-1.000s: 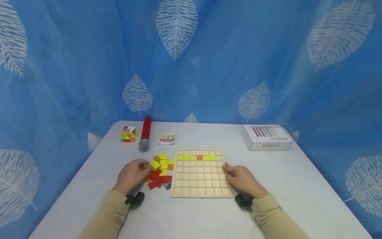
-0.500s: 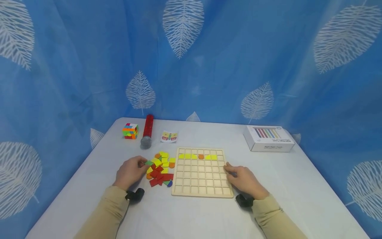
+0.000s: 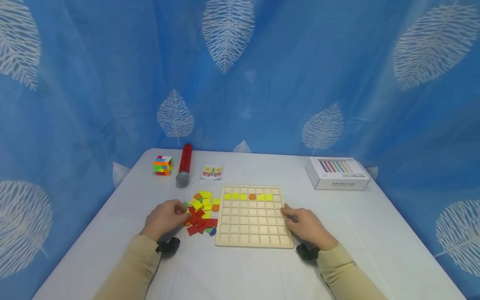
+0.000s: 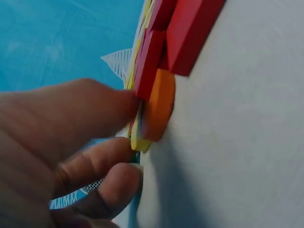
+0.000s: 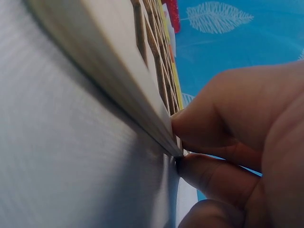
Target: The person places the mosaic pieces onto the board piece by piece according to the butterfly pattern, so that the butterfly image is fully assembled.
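At the left edge of a loose pile of coloured tiles, my left hand has its thumb and fingertips around a yellow tile. An orange tile and a red tile lie right beside the thumb in the left wrist view. My right hand pinches the right edge of the wooden grid board, thumb on its top and a finger at its lower edge. Along the board's second row sit several yellow tiles and an orange round tile.
Behind the pile stand a puzzle cube, a red microphone and a small card with a butterfly pattern. A white box stands at the back right. Blue leaf-print cloth hangs behind the white table.
The left hand has let go of a green tile at the pile's left side and shifted slightly to a yellow tile. The right hand stays on the board. The head view shifted slightly.
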Motion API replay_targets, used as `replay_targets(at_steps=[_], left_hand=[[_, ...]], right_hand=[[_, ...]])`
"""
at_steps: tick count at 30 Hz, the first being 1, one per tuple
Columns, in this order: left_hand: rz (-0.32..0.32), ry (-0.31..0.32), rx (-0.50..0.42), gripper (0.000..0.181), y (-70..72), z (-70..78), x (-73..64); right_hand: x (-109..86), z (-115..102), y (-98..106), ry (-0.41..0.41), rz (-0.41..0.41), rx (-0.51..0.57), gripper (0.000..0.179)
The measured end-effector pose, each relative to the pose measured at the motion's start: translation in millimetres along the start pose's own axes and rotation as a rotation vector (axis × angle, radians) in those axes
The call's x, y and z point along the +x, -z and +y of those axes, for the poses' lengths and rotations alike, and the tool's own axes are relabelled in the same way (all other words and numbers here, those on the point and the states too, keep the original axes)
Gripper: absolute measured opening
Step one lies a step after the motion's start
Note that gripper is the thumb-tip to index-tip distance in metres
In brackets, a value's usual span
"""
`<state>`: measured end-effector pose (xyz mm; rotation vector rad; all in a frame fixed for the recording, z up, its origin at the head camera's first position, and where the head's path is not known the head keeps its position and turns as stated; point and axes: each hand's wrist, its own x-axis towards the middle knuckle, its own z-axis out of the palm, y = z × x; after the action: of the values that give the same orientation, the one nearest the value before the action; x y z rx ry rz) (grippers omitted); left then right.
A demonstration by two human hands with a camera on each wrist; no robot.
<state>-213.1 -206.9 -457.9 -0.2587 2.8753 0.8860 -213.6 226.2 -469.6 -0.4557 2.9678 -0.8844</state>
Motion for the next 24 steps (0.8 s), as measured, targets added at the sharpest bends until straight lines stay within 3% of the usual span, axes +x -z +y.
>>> replay_targets(at_steps=[3, 15, 24], left_hand=[[-0.019, -0.009, 0.012, 0.034, -0.3, 1.5, -2.9], [0.006, -0.025, 0.001, 0.031, 2.5, 3.8, -4.7], [0.020, -0.038, -0.054, 0.026, 1.8, -1.0, -3.6]], right_hand=[[0.2, 0.5, -0.8, 0.002, 0.000, -0.008, 0.041], [-0.3, 1.8, -1.7, 0.015, 0.012, -0.004, 0.040], [0.4, 2.1, -2.9, -0.006, 0.004, -0.003, 0.042]])
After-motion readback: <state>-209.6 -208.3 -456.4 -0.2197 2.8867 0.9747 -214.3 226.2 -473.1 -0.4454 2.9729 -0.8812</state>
